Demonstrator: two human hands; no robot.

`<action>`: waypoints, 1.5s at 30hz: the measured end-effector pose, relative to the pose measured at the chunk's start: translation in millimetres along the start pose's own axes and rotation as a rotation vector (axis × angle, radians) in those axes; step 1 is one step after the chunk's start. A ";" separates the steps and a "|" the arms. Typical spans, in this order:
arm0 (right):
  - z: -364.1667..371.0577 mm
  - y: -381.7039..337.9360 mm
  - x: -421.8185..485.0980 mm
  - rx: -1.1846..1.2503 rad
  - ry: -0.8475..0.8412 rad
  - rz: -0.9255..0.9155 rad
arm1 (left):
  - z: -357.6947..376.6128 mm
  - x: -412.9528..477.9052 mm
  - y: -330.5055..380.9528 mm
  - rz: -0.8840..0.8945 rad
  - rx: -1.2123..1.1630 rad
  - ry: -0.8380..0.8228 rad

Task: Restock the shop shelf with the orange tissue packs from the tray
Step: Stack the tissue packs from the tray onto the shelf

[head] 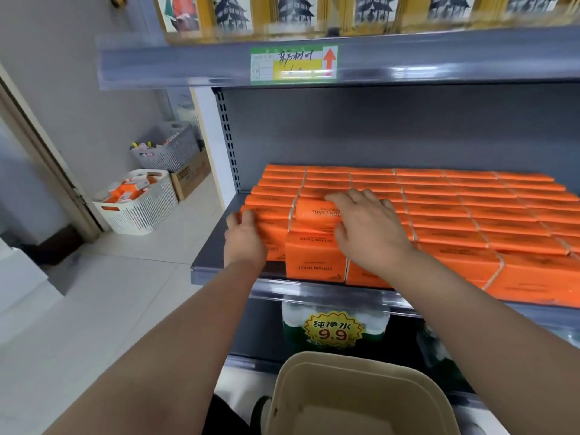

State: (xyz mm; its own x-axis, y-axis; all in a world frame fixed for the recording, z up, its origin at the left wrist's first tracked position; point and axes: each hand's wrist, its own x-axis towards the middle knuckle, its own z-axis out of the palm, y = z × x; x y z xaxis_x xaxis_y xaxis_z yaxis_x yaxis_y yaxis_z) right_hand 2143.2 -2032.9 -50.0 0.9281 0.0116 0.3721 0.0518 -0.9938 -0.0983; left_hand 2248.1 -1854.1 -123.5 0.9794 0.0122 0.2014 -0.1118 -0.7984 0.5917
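Rows of orange tissue packs (pixel 455 215) fill the grey middle shelf (pixel 219 268). One pack (pixel 317 211) lies raised and tilted on top of the second column from the left. My right hand (pixel 367 227) grips it, fingers over its top and thumb at its near side. My left hand (pixel 244 237) presses flat against the front pack of the leftmost column (pixel 270 215), fingers on its left side. The beige tray (pixel 361 400) sits below at the bottom of the view, and no packs show in it.
A yellow price burst (pixel 333 330) hangs on a bottle pack under the shelf. Above, a shelf edge with a price label (pixel 293 62) carries boxed goods. On the floor at left stand a white basket (pixel 138 202), a grey basket (pixel 166 147) and a cardboard box (pixel 191 175).
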 end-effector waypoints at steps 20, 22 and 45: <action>51.6 -103.2 43.2 0.209 -0.107 -0.182 | -25.6 -56.3 -68.3 0.000 -0.330 0.251; 60.4 -102.5 46.1 0.184 -0.140 -0.166 | -18.5 -57.3 -65.2 0.023 -0.375 0.195; 86.4 -94.1 29.1 -0.110 -0.288 -0.026 | 5.8 -54.1 -52.4 -0.026 -0.157 0.057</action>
State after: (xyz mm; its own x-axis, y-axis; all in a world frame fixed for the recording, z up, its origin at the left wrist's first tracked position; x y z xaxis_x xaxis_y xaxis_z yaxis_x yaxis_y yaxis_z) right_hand 2197.3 -1929.5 -109.7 0.9941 0.0526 0.0950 0.0515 -0.9986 0.0140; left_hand 2201.9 -1816.5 -169.9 0.9718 0.0689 0.2255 -0.1160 -0.6932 0.7113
